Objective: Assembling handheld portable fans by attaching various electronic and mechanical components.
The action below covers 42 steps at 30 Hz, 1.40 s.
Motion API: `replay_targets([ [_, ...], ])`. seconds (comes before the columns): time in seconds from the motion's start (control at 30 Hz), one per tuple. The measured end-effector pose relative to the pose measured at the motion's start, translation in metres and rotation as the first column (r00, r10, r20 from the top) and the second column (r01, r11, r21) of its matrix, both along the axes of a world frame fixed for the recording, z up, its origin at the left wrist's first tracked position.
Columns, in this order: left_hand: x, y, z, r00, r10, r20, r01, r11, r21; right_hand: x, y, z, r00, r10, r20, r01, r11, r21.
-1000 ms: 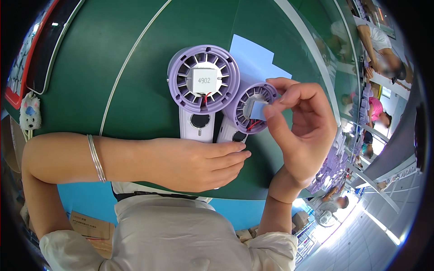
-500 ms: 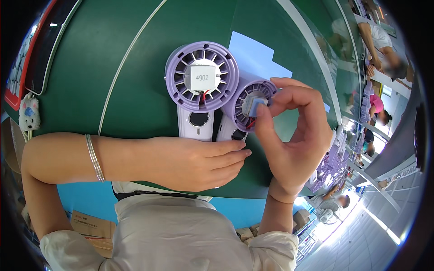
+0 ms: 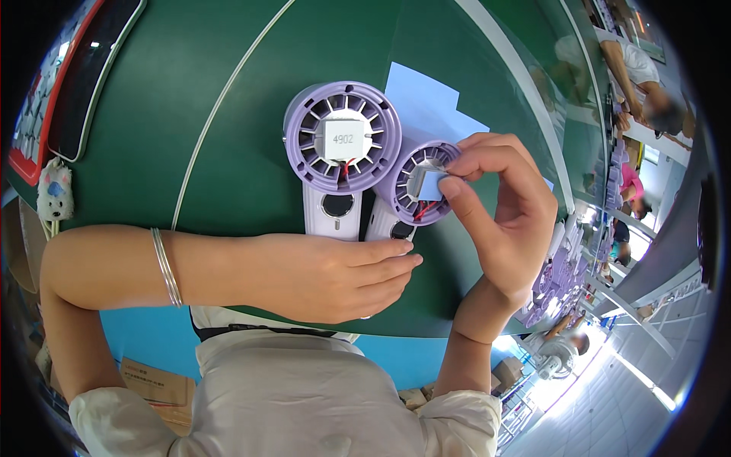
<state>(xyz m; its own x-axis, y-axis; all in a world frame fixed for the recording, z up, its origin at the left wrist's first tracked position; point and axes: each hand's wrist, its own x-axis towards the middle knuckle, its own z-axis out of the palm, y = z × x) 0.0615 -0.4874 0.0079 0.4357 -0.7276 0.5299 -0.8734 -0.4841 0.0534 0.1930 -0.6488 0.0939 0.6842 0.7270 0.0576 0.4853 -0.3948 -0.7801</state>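
Two purple handheld fans lie side by side on the green table, their round heads showing fins. In the middle of the left fan (image 3: 342, 174) sits a white square plate with red wires below it. My left hand (image 3: 350, 278) lies across the lower handles, its fingers curled over the white handle of the right fan (image 3: 396, 190); its thumb is hidden. At the head of that fan, my right hand (image 3: 514, 209) pinches the edge of a small light-blue square pad (image 3: 431, 186) between thumb and forefinger. The pad is tilted over the centre plate, partly covering it, with red wires beside it.
Light-blue sheets (image 3: 419, 99) lie behind the right fan. To the far left are a red-edged tray (image 3: 38, 145), a dark flat device (image 3: 99, 72) and a small white plush toy (image 3: 55, 190). More purple fan parts (image 3: 560, 278) stand at right, with other people beyond.
My right thumb and fingers have drawn back slightly to the right, leaving more of the blue pad showing. The fans have shifted slightly in view; my left hand stays in place.
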Motion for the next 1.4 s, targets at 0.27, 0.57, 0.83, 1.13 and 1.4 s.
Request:
replay_targets([
  [0.27, 0.001, 0.000, 0.000, 1.000, -0.014, 0.011, 0.014, 1.000, 0.008, 0.038, -0.006, -0.032, 0.863, -0.222, 0.454, 0.278, 0.959, -0.061],
  [0.57, 0.000, 0.000, 0.000, 0.999, -0.019, 0.032, 0.019, 1.000, 0.009, 0.033, 0.003, -0.055, 0.689, -0.037, 0.724, 0.280, 0.934, -0.219],
  [0.83, -0.002, -0.004, -0.004, 0.999, -0.002, 0.035, 0.002, 1.000, -0.012, 0.049, 0.014, -0.049, 0.896, -0.262, 0.359, 0.327, 0.936, -0.133],
  [1.13, -0.002, -0.001, -0.003, 0.999, 0.006, 0.049, -0.004, 1.000, -0.030, 0.059, 0.001, -0.038, 0.981, -0.111, 0.160, 0.142, 0.971, -0.193],
  [1.4, -0.003, 0.000, -0.007, 0.999, 0.023, 0.045, -0.022, 1.000, -0.020, 0.054, 0.001, -0.003, 0.993, -0.047, -0.106, 0.062, 0.987, 0.145],
])
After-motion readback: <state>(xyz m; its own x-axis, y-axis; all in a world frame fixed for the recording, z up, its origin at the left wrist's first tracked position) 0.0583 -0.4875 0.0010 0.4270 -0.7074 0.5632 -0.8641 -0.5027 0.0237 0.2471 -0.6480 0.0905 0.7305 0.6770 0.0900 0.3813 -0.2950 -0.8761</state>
